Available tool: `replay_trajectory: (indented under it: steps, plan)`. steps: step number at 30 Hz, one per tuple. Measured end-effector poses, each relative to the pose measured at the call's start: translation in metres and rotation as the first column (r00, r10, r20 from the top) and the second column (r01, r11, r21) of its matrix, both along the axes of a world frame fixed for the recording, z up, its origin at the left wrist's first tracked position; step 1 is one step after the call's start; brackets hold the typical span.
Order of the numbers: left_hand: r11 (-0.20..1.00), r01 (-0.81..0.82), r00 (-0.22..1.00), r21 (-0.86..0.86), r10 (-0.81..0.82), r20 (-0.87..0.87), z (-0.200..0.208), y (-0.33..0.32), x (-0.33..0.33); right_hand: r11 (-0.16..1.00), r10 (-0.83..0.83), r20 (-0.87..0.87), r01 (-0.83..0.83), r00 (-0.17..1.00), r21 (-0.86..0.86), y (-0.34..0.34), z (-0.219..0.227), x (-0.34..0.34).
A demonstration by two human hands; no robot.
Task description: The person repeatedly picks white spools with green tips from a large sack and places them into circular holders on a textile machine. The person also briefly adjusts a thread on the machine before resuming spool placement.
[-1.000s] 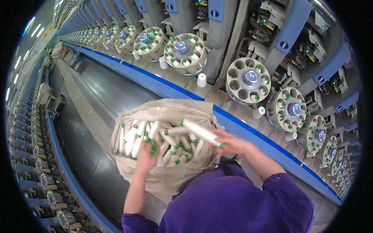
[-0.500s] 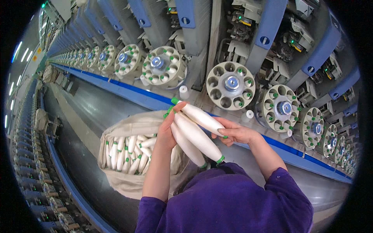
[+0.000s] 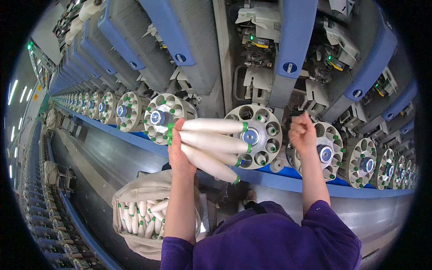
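while my left hand [image 3: 180,150] grips three white yarn bobbins with green tips [image 3: 211,141] before the grey round magazine [image 3: 256,135], my right hand [image 3: 302,132], fisted empty, hovers; several pockets look unfilled, cloth bag [image 3: 144,198] holds plenty.

Three white yarn bobbins [image 3: 211,141] with green tube ends are lying fanned out and roughly horizontal, gripped at their left ends by the left hand [image 3: 179,148], tips overlapping the round magazine [image 3: 263,135].

Purple short-sleeved top, bare forearms, no gloves
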State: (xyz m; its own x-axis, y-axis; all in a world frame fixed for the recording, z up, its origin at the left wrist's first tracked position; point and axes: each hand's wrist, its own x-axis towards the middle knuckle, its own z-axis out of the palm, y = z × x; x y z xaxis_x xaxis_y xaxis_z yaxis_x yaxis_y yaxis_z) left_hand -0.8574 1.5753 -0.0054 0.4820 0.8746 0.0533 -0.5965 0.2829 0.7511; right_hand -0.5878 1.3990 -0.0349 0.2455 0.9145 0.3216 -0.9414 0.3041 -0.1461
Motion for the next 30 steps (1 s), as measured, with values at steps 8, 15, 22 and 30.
replay_trajectory:
  steps: [8,15,22,30]
  plan:
    - [0.999,0.029,0.999,-0.019,-0.03,-0.021,-0.005,0.02,0.016,0.887,0.134,0.816,0.3,0.563,-0.352,0.042,-0.031,-0.074]
    - [0.993,0.046,0.991,0.113,-0.031,-0.126,-0.015,0.034,0.0,0.755,0.228,0.544,0.206,0.808,-0.623,0.059,-0.033,-0.093]
    - [0.997,-0.035,0.983,0.073,0.048,-0.177,-0.019,0.027,-0.004,0.594,-0.178,0.592,0.566,0.786,-0.572,0.086,-0.048,-0.141]
    - [0.991,-0.006,0.997,-0.131,-0.004,-0.072,-0.029,0.038,-0.019,0.436,-0.089,0.913,0.839,0.399,-0.324,0.052,-0.056,-0.104]
